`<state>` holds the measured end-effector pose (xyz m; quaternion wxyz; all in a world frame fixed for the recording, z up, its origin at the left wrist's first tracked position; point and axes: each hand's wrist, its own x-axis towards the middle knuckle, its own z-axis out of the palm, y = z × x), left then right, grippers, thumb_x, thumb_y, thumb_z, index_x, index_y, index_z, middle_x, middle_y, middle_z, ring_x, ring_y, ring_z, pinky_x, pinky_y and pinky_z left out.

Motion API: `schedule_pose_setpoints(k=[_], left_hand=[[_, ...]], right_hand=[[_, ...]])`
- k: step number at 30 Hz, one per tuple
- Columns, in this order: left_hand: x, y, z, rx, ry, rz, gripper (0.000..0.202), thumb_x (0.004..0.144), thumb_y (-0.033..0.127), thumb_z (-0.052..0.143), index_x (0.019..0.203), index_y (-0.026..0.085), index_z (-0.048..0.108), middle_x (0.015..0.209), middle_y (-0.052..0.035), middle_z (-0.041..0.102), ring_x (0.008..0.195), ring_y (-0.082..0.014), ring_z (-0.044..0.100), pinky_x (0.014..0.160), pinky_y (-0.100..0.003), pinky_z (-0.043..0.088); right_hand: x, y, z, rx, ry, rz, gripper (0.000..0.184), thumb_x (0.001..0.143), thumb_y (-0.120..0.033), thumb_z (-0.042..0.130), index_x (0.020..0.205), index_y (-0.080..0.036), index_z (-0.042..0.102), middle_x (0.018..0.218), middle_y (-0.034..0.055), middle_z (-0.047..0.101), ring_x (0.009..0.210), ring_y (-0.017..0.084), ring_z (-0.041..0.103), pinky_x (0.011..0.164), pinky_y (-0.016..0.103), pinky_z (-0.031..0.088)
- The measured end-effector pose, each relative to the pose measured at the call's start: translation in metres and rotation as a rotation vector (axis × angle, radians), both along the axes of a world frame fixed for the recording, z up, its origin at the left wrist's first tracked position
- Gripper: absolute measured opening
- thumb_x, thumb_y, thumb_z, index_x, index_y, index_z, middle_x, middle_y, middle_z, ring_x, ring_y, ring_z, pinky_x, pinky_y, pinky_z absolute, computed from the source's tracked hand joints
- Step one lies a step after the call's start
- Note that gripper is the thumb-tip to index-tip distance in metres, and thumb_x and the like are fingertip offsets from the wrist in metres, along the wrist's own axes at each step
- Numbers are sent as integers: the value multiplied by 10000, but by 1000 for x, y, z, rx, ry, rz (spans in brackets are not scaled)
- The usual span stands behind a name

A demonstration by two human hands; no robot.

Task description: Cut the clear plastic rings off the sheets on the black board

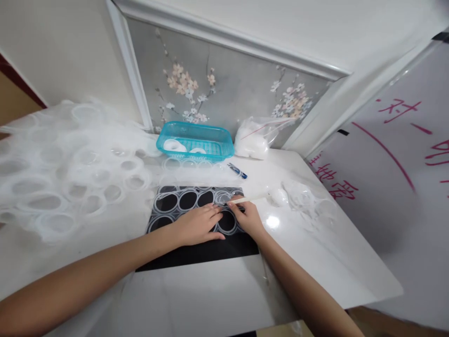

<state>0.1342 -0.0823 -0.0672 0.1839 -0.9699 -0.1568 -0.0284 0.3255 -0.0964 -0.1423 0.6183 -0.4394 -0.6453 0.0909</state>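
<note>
A clear plastic sheet of round moulded cups [189, 200] lies on a black mat [206, 250] on the white table. My left hand [198, 223] rests flat on the sheet, fingers stretched out and pressing it down. My right hand [247, 217] is closed round a thin pale stick-like tool [247, 200], whose tip meets the sheet near a cup at the upper right of the mat. The two hands almost touch.
A big heap of clear cup sheets [59, 168] fills the left side. A turquoise basket [196, 140] holding white rings stands at the back, with a plastic bag [254, 138] beside it and a blue pen [237, 171]. Loose clear scraps [298, 196] lie right. A whiteboard [396, 154] leans at the right.
</note>
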Motion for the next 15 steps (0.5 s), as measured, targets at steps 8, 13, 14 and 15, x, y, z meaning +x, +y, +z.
schedule_pose_setpoints(k=[8, 13, 14, 15], left_hand=[[3, 2, 2, -26, -3, 12, 619, 859, 615, 539, 1177, 90, 615, 1296, -193, 601, 1251, -301, 528, 1067, -410, 394], [6, 1, 6, -71, -1, 46, 722, 769, 674, 607, 1213, 105, 594, 1299, -178, 604, 1252, -314, 525, 1036, -414, 434], [7, 1, 7, -75, 1, 57, 739, 757, 683, 613, 1217, 106, 592, 1300, -175, 604, 1250, -318, 527, 1020, -412, 448], [7, 1, 8, -77, 2, 69, 745, 750, 690, 614, 1214, 108, 594, 1301, -173, 604, 1244, -323, 532, 1007, -412, 458]], right_hand=[[0, -3, -3, 6, -66, -1, 212, 914, -295, 515, 897, -231, 716, 928, 59, 750, 1078, 286, 612, 944, 442, 473], [2, 3, 5, 89, -411, -133, 231, 871, -142, 502, 957, -244, 691, 956, 60, 744, 1234, 295, 501, 1073, 505, 304], [8, 8, 12, 102, -415, -197, 242, 843, -117, 510, 946, -242, 689, 939, 67, 741, 1220, 298, 507, 1081, 515, 277], [16, 14, 20, 104, -370, -281, 244, 826, -108, 509, 937, -232, 687, 930, 80, 736, 1190, 302, 521, 1073, 526, 271]])
